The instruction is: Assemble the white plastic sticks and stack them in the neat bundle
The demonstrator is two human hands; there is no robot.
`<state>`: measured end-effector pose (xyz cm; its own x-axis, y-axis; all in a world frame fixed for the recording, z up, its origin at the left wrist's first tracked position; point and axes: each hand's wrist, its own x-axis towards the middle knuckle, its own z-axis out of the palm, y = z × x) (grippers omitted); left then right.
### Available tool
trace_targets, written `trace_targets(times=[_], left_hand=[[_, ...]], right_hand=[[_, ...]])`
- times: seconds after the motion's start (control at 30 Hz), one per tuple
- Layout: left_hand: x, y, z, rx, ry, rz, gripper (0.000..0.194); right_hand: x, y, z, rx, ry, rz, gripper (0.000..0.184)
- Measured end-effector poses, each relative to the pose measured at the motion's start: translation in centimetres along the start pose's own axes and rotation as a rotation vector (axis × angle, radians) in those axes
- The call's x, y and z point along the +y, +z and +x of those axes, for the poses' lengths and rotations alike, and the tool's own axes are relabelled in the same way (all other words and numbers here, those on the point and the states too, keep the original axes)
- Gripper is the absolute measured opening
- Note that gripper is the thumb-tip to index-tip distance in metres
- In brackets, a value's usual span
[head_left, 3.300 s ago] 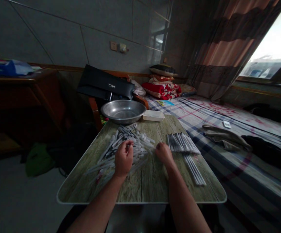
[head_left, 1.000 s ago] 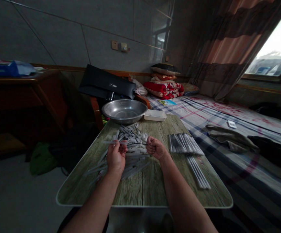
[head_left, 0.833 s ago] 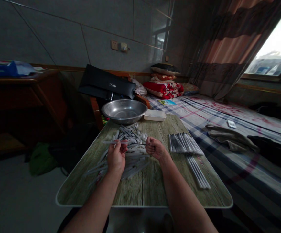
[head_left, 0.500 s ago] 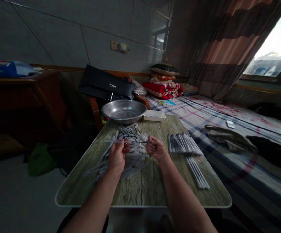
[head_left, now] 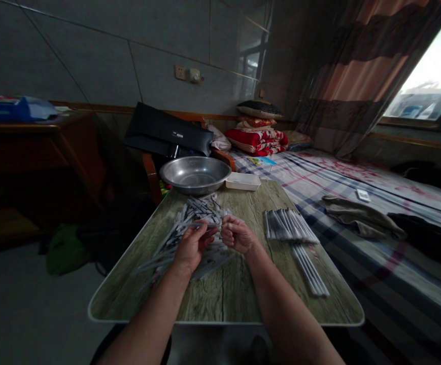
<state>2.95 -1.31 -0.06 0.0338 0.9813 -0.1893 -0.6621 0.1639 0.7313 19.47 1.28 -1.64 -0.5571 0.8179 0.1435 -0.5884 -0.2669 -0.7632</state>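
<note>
My left hand (head_left: 194,244) is closed on a thin, pale translucent plastic tube (head_left: 201,224), held nearly level above the pile. Close to the tube's right end is my right hand (head_left: 237,234), its fingers curled in a fist; the thin dark rod it grips is mostly hidden now. Beneath both hands spreads a loose pile of similar pale tubes and thin dark pieces (head_left: 167,246). To the right lies a neat row of pale tubes with dark ends (head_left: 289,225), with several plain white tubes (head_left: 311,271) jutting out from under it toward me.
The wood-patterned table (head_left: 239,299) carries a steel basin (head_left: 195,175) at its far left edge and a white plastic tray (head_left: 243,181) beside it. A bed with a checked sheet (head_left: 304,185) runs along the right. Behind the basin leans a black case (head_left: 167,132) on a wooden chair.
My hands have come closer together, the right one moving left and the left one slightly right. The dark rod that showed between them is now mostly out of sight.
</note>
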Motion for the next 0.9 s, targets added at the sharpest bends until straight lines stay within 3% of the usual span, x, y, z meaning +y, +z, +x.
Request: trace_targets(times=[0.3,0.4,0.53,0.6,0.73,0.8,0.9], left_hand=[[-0.5,0.5,-0.4,-0.050,-0.153,-0.077,0.009],[-0.2,0.6,-0.4,-0.062,-0.206,-0.182,0.001],[0.4,0.6,-0.2,0.020,-0.185,-0.292,0.009],[0.6,0.5,-0.1,0.048,-0.134,-0.310,0.009],[0.8,0.2,0.3,0.084,-0.034,-0.276,0.009],[0.8,-0.1,0.5,0.104,0.025,-0.252,0.011],[0.9,-0.4,0.8,0.143,0.156,-0.213,0.014]], right_hand=[[0.2,0.0,0.1,0.058,0.074,-0.107,0.041],[-0.5,-0.1,0.1,0.104,0.023,-0.107,0.042],[-1.9,-0.9,0.0,0.237,-0.094,-0.174,0.035],[-2.4,-1.7,0.0,0.340,-0.097,-0.374,0.025],[-2.3,-2.9,0.4,0.555,-0.052,-1.106,0.002],[-1.8,-3.1,0.8,0.592,-0.060,-1.374,0.006],[-1.0,-2.8,1.2,0.539,-0.111,-1.569,0.017]])
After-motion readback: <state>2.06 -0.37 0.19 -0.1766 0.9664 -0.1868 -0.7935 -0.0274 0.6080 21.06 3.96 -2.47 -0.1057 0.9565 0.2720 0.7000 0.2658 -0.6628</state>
